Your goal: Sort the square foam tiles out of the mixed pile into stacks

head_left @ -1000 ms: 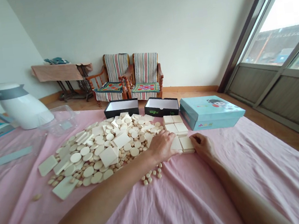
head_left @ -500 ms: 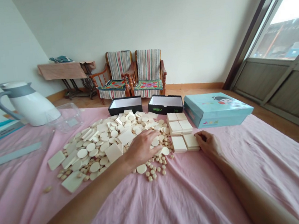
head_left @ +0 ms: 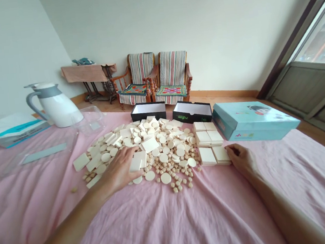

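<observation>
My left hand (head_left: 122, 167) is at the front left of a heap of pale wooden pieces (head_left: 161, 139). Its thumb and fingers close around the edges of a square wooden tile (head_left: 136, 163); another tile lies partly against it. The heap mixes round discs, square tiles and small cubes (head_left: 180, 184). To the right stand several low stacks of square tiles in two columns. My right hand (head_left: 241, 159), fingers curled, rests at the right edge of the nearest right stack (head_left: 221, 154). Nothing shows between its fingers.
Behind the heap stand two open black boxes (head_left: 149, 116) (head_left: 193, 116), with a light-blue box (head_left: 257, 127) to their right. At left are a white jug (head_left: 61, 108), a clear plastic container (head_left: 91, 126) and a tissue pack (head_left: 20, 134). Pink cloth (head_left: 162, 224) covers the surface.
My left hand has moved left across the heap, from the discs and cubes to a square tile, and closed on it. My right hand stays beside the stack. The view has shifted left.
</observation>
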### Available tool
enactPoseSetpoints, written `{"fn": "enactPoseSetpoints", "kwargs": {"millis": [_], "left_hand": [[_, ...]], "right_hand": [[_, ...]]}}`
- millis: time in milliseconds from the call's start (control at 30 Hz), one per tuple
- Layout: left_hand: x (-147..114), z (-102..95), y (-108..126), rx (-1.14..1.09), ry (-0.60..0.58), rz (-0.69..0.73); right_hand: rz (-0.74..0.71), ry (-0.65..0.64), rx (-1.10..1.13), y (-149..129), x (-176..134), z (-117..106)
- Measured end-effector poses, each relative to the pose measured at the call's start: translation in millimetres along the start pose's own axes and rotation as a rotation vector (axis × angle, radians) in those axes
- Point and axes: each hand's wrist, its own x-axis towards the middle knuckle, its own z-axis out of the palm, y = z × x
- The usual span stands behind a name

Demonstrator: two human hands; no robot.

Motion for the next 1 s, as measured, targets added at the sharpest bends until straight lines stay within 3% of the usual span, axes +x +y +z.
{"fn": "enactPoseSetpoints", "kwargs": {"millis": [233,333,400,500,667,867,1000], "left_hand": [[-2.4,1.8,8.9,-0.021,0.086,-0.011],[5.8,-2.0,22.2,-0.1,0.189,0.006],[15.5,-1.8,35.8,-0.235,0.245,-0.002],[34.0,6.4,62.5,-0.587,0.197,-0.002],[64.8,29.4,119.9,-1.127,0.003,0.02],[84.0,42.3,173.9,-1.388,-0.08,0.13],[82.5,47.3,185.1,-1.476,-0.066,0.181]], "right_hand": [[-0.005,0.006,0.059,3.9,1.4,2.2],[0.012,0.057,0.059,-2.8,0.1,-0.2],[-0.029,0.114,0.054,-13.0,-3.7,-3.4],[-0.136,0.134,0.101,-32.7,-13.3,-6.6],[-0.318,-0.068,0.267,-60.4,-31.6,-7.9],[-0.333,-0.49,0.598,-82.5,-40.3,-17.4],[-0.282,-0.551,0.734,-82.7,-38.0,-18.4]]}}
